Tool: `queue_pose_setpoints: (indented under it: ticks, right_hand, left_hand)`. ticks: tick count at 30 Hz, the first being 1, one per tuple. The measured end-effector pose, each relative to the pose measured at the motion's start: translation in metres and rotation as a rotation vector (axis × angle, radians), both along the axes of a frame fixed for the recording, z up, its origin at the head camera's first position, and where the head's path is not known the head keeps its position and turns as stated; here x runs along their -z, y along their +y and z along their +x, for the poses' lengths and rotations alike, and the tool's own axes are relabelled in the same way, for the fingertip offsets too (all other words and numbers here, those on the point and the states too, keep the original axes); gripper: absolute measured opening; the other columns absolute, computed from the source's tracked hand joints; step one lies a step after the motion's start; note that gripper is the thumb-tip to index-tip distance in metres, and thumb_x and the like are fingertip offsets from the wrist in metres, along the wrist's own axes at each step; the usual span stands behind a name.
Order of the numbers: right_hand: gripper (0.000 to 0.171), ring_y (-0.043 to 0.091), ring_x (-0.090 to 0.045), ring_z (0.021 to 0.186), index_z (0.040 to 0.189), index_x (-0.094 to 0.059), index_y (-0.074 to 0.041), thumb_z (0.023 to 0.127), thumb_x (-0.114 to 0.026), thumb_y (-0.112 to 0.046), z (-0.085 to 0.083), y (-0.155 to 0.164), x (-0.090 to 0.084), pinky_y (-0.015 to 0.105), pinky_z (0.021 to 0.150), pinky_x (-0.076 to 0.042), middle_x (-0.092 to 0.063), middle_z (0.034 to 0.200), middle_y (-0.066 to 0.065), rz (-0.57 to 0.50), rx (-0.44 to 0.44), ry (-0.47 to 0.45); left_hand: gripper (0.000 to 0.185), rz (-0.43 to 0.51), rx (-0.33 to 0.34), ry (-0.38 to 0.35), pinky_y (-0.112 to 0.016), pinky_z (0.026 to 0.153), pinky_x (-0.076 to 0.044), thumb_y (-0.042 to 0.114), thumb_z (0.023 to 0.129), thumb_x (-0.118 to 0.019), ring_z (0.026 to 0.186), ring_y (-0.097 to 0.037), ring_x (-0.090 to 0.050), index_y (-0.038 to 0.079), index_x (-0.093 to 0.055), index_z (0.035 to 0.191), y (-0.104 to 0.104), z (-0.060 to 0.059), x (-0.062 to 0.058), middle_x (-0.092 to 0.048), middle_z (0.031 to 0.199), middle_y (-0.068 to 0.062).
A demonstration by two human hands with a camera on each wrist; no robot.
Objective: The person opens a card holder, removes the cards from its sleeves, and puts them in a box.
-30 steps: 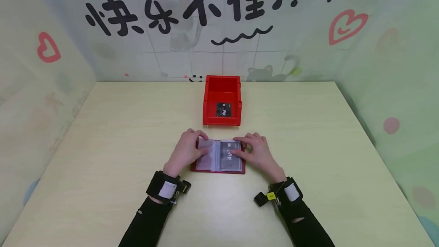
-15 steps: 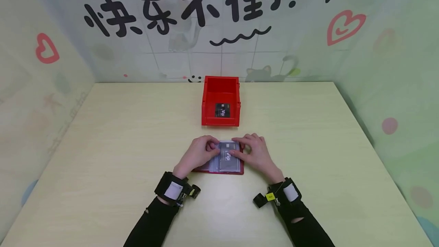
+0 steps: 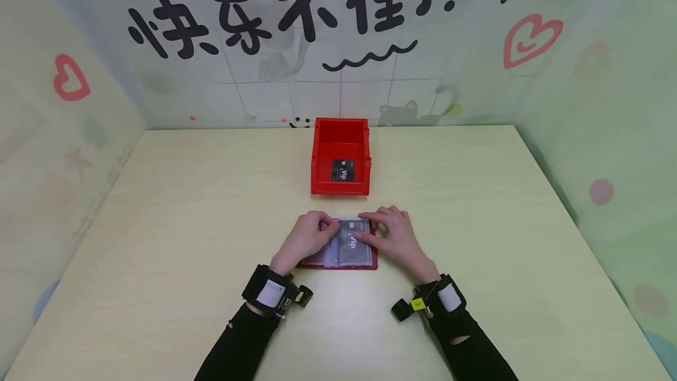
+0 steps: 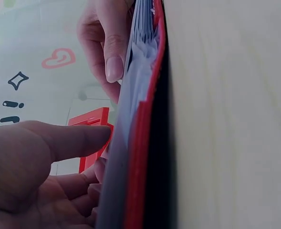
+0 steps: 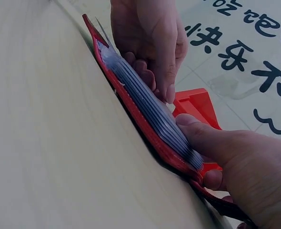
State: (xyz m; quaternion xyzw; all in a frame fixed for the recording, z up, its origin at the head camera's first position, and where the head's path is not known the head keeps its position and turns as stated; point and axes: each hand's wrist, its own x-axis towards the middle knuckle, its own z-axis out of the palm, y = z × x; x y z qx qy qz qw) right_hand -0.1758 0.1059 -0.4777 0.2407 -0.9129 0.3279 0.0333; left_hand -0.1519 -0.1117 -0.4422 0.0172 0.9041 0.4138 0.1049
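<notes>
A red card holder (image 3: 339, 267) lies open on the table, its clear sleeves (image 5: 150, 100) stacked at the right. Through the top sleeve shows a grey "Vip" card (image 3: 349, 254). My right hand (image 3: 394, 234) grips the holder's right side, thumb on the sleeve over the card and fingers around the far edge. My left hand (image 3: 309, 237) is curled over the left page, hiding much of it. Its thumb and forefinger come together right by the top sleeve's upper left corner; whether they pinch it I cannot tell. In the left wrist view its thumb (image 4: 81, 140) points at the sleeves.
An open red bin (image 3: 340, 188) stands just beyond the holder, with a black "Vip" card (image 3: 343, 170) inside. The pale table (image 3: 158, 240) is bounded by a printed backdrop (image 3: 201, 93) at the back and sides.
My left hand has moved right, from the left page's outer edge to the top sleeve, and its fingers have curled in. My right hand keeps its hold on the card holder.
</notes>
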Motion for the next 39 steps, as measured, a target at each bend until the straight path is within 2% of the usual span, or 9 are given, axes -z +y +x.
queue_pose_setpoints:
  ticks: [6, 11, 17, 33, 39]
  right_hand:
    - [0.042, 0.018, -0.048, 0.09, 0.118, -0.075, -0.016, 0.082, -0.083, -0.037, 0.0, 0.0, 0.0, 0.038, 0.085, -0.032, -0.059, 0.082, -0.002, -0.004, 0.008, -0.003]
    - [0.042, 0.018, -0.049, 0.091, 0.118, -0.074, -0.016, 0.082, -0.082, -0.036, 0.0, 0.0, 0.0, 0.039, 0.085, -0.033, -0.061, 0.084, -0.001, -0.009, 0.005, -0.005]
    - [0.042, 0.018, -0.048, 0.09, 0.118, -0.074, -0.015, 0.082, -0.082, -0.035, -0.001, 0.001, 0.001, 0.039, 0.086, -0.033, -0.061, 0.083, -0.001, -0.004, 0.008, -0.001]
    - [0.042, 0.019, -0.048, 0.093, 0.119, -0.074, -0.016, 0.083, -0.082, -0.035, 0.001, -0.001, -0.002, 0.039, 0.087, -0.031, -0.062, 0.086, 0.0, -0.003, 0.009, -0.027]
    - [0.042, 0.02, -0.048, 0.093, 0.119, -0.074, -0.015, 0.083, -0.082, -0.035, 0.002, -0.001, -0.002, 0.04, 0.087, -0.031, -0.061, 0.086, 0.0, -0.002, 0.013, -0.031]
  left_hand:
    - [0.025, -0.006, 0.012, -0.027, -0.024, 0.058, -0.036, 0.023, 0.099, -0.064, 0.066, -0.016, -0.053, 0.002, -0.073, 0.108, 0.002, 0.0, 0.001, -0.053, 0.065, -0.005]
    - [0.026, -0.014, 0.033, -0.029, -0.024, 0.058, -0.033, 0.028, 0.098, -0.065, 0.064, -0.015, -0.051, 0.004, -0.074, 0.103, 0.001, 0.0, 0.001, -0.05, 0.063, -0.003]
    - [0.024, -0.017, 0.077, -0.044, -0.023, 0.057, -0.031, 0.033, 0.093, -0.072, 0.063, -0.014, -0.05, 0.01, -0.074, 0.089, 0.0, 0.002, 0.002, -0.049, 0.063, -0.001]
    - [0.02, -0.006, 0.069, -0.08, -0.025, 0.056, -0.031, 0.028, 0.092, -0.073, 0.064, -0.016, -0.05, 0.008, -0.075, 0.087, -0.003, 0.001, -0.004, -0.05, 0.064, -0.002]
    - [0.02, -0.014, 0.079, -0.067, -0.026, 0.059, -0.032, 0.028, 0.092, -0.074, 0.069, -0.016, -0.05, 0.009, -0.074, 0.083, -0.008, 0.0, -0.004, -0.053, 0.067, -0.003]
